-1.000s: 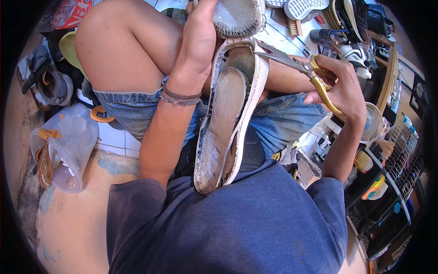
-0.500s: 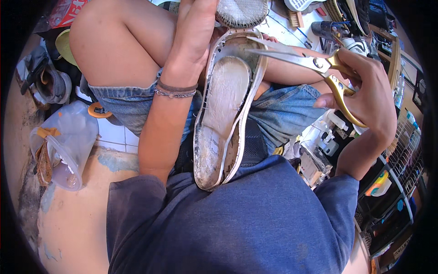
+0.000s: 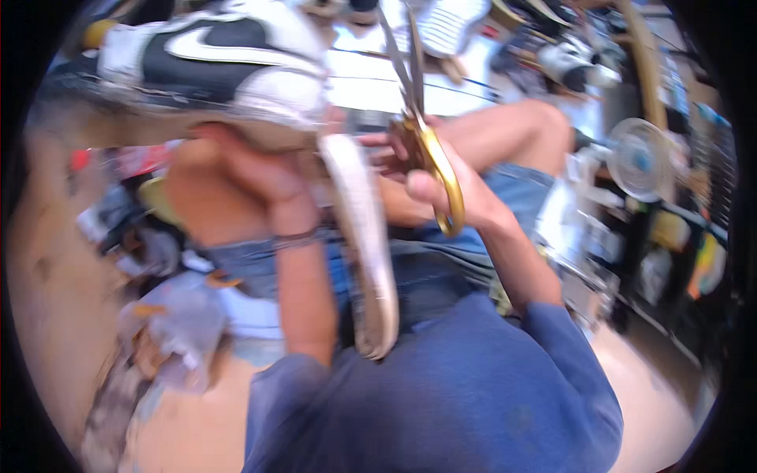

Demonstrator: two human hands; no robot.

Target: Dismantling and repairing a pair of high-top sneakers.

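Note:
A black-and-white sneaker (image 3: 229, 71) with a white curved stripe lies sideways at the upper left. My left hand (image 3: 264, 165) is under it, fingers closed around its underside. From the sneaker's right end hangs a long off-white rubber sole (image 3: 363, 244), edge toward me, its lower end at my shirt. Whether sole and sneaker are still joined is too blurred to tell. My right hand (image 3: 449, 177) grips gold-handled scissors (image 3: 430, 150); their blades point away from me, slightly apart. Some of its fingers extend toward the sole's top.
A translucent plastic tub (image 3: 181, 323) stands at the left. Beyond my bent legs (image 3: 505, 142) lies another white shoe (image 3: 449, 27). A round clear fan-like object (image 3: 640, 158) and a rack with bottles (image 3: 662, 244) are at the right.
The sneaker has swung into view at the upper left, and the sole has turned from inside-up to edge-on. The scissors have moved left and now point away from me, blades less spread.

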